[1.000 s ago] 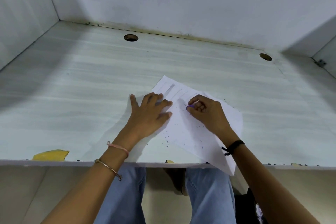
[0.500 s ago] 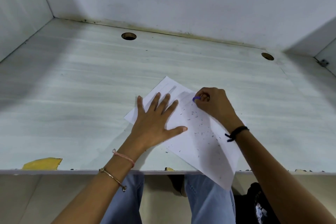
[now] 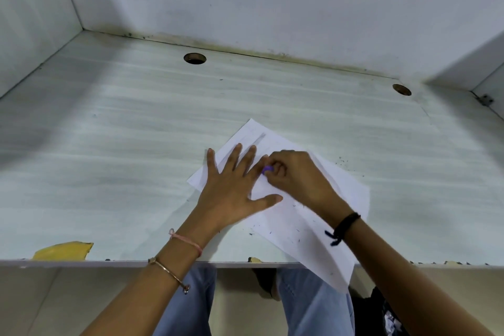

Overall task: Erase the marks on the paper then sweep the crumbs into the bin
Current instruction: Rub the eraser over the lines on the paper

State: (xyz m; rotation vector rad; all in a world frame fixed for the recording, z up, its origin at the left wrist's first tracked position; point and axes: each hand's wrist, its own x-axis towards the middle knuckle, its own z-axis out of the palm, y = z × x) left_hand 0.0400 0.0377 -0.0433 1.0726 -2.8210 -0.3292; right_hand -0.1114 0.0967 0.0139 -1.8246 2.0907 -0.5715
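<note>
Now my right hand (image 3: pixel 297 180), pinching the purple eraser (image 3: pixel 267 169), has slid up the paper (image 3: pixel 351 191) to just beside the spread, flat left hand (image 3: pixel 234 191) pinning it to the desk (image 3: pixel 136 144). Grey marks (image 3: pixel 260 139) remain near the far corner; crumbs (image 3: pixel 297 229) dot the sheet, so sweeping waits.

Crumb-speckled white paper (image 3: pixel 305 226) — purple eraser (image 3: pixel 267 169) on it.

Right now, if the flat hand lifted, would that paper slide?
Probably: the left hand presses the paper flat while the right hand holds a purple eraser to it. Likely light and floppy: its near corner hangs past the desk edge.
</note>
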